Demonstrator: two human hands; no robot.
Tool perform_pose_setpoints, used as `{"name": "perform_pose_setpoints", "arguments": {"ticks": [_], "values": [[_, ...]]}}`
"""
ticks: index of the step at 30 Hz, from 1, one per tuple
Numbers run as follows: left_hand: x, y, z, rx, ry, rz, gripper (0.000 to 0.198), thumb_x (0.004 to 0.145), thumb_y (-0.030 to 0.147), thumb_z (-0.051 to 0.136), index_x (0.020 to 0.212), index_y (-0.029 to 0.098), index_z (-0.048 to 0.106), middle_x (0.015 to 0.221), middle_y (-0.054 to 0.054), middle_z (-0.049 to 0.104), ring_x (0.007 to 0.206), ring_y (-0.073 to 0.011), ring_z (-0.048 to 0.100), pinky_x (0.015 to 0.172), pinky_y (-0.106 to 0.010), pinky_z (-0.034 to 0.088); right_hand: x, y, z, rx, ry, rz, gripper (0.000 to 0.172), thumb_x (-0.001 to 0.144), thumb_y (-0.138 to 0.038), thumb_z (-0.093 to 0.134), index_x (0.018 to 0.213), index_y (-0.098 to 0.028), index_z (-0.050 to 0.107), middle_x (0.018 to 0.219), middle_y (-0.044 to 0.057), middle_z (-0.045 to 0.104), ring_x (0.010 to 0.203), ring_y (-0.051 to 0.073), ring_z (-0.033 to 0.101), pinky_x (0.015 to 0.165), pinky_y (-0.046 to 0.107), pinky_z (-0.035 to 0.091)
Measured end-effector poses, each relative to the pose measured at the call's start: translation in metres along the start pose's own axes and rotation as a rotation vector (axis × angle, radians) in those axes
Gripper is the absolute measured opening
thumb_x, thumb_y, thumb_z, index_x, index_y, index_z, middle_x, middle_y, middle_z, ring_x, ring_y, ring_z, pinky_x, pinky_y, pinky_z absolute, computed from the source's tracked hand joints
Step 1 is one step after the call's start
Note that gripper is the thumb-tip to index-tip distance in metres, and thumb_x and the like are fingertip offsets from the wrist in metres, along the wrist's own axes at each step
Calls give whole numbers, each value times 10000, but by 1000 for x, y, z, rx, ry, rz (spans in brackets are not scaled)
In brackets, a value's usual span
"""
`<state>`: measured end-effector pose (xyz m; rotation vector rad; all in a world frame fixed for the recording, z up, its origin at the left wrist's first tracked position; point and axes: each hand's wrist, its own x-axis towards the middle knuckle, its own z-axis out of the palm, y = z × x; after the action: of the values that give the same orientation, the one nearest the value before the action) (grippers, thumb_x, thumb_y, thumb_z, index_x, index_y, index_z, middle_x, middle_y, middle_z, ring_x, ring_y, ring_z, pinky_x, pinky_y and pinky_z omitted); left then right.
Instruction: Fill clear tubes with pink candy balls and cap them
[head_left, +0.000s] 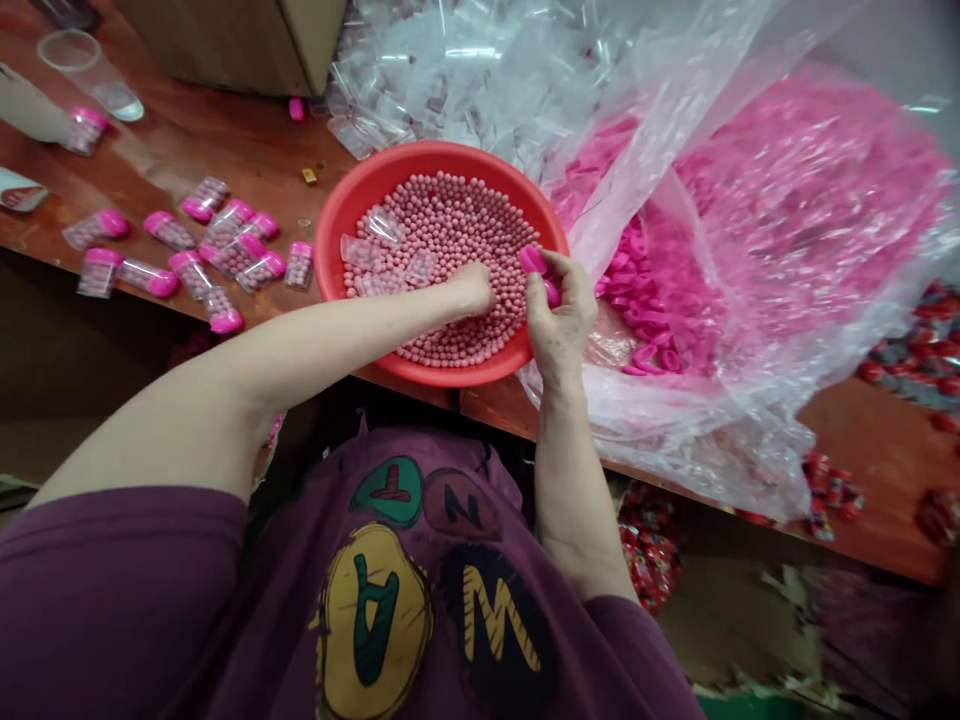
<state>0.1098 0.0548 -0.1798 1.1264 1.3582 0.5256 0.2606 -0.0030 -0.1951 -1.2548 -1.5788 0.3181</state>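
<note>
A red bowl [330, 215] full of small pink beads [465, 215] sits at the table's edge in front of me. My left hand [474, 290] is closed and pushed down into the beads; its fingertips and anything in them are hidden. Over the bowl's right rim, my right hand [562, 295] pinches a pink cap [532, 260] between thumb and fingers. A second pink cap [552, 293] shows within the same hand. Several clear plastic bottles [385, 227] lie on the beads at the bowl's left side.
Filled bottles with pink caps [240, 250] lie on the table [270, 140] at left. A large clear bag [720, 440] of pink caps [637, 290] spreads to the right. Behind the bowl are a heap of clear bottles [442, 80] and a cardboard box [232, 40].
</note>
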Motion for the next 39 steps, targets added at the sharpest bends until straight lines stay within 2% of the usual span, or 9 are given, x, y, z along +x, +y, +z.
{"name": "perform_pose_setpoints", "arguments": {"ticks": [4,8,10,13,18,23,27,32,39], "values": [[6,-1,11,-112,1,-108,262,912,89,649,687,203,579,597,-33,592,760,-251,718,809,-379,536,2,-2,-2,101,26,138,346,1082,-539,621,1337,-308,659,1268,74,779,1178,268,761,1094,526,639],[-12,16,-19,-376,-109,-75,184,948,69,680,815,180,620,736,-38,696,541,-148,635,627,-290,464,7,6,-8,209,-9,240,426,1070,-636,623,1368,-334,592,1089,52,766,919,241,768,841,445,686],[-31,21,-36,-524,-189,-56,154,960,59,691,877,176,634,755,-23,707,568,-143,687,585,-258,448,9,5,-10,234,-25,234,465,1049,-671,642,1359,-330,588,1064,48,749,889,233,757,800,424,680],[-67,17,-52,-672,-234,-11,139,955,29,673,992,163,687,814,-16,744,639,-141,744,615,-250,511,11,-8,-10,276,-86,203,480,1040,-697,642,1349,-332,598,1117,48,737,983,238,763,872,438,693],[-104,-9,-53,-789,-174,43,105,987,72,686,1063,141,708,907,-35,794,655,-114,728,640,-237,515,11,-43,-1,339,-168,181,400,1068,-654,641,1280,-315,661,1147,36,748,1085,234,765,1032,461,678],[-108,-21,-50,-858,-83,95,83,1015,105,705,1054,158,755,913,-21,790,739,-100,699,722,-223,527,11,-64,6,147,-171,65,332,1130,-589,571,1170,-311,746,1153,40,792,1115,245,763,1084,468,646],[-106,-18,-52,-893,-114,92,136,1014,69,661,1035,154,765,900,-23,773,766,-115,711,743,-242,556,9,-67,4,124,-221,-36,305,1125,-531,608,1282,-327,771,1270,57,800,1222,274,752,1172,513,607],[-106,-16,-53,-915,-179,108,215,952,27,608,1024,135,779,946,-50,780,788,-127,708,779,-271,596,8,-67,-1,122,-312,-19,363,1118,-583,613,1295,-324,795,1215,59,811,1173,282,765,1156,533,619],[-105,-19,-54,-988,-169,102,143,1011,85,633,1041,126,766,947,-62,793,813,-142,727,813,-285,625,8,-68,-2,113,-156,55,308,1062,-575,726,1183,-319,848,1132,28,854,1052,262,803,1064,507,677]]}}
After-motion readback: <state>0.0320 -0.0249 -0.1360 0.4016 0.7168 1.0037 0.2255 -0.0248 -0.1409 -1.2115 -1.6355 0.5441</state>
